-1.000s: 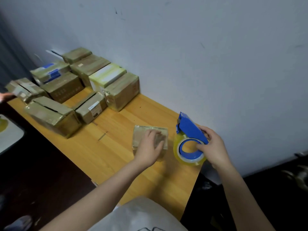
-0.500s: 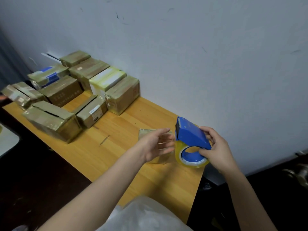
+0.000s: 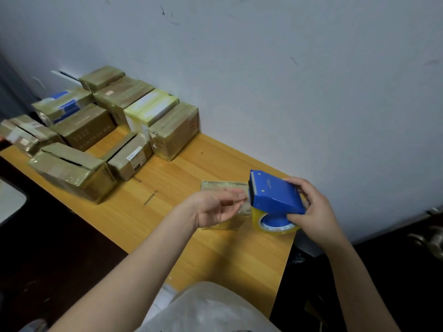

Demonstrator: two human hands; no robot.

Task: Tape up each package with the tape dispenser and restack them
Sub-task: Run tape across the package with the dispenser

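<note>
Right hand (image 3: 311, 208): fingers curl over the rear of the blue tape dispenser (image 3: 275, 195), with the thumb below at the hub of the clear tape roll (image 3: 275, 227). The dispenser is held off the table, housing roughly level, serrated cutter facing the left hand.

Left hand (image 3: 214, 208): raised above the table, palm turned up and inward, fingers loosely extended. The fingertips (image 3: 241, 195) are just beside the cutter. Cannot tell whether a tape end is pinched between them.

Small flat package (image 3: 223, 185): lies on the table under and just beyond the left hand, not touched by it, and directly left of the dispenser.

Surface: a wooden table (image 3: 215, 257) pushed against a pale scuffed wall (image 3: 299, 80). A cluster of taped cardboard boxes (image 3: 172, 130) sits well beyond the left hand, toward the far left end. A translucent plastic bag (image 3: 211, 310) sits near the person, below both forearms. The floor around is dark.

Change vs. 1.0 s ago: the left hand then lay flat on the small package and is now lifted off it and at the cutter. The dispenser's cutter pointed upward and is now tipped level. The package has not moved.
</note>
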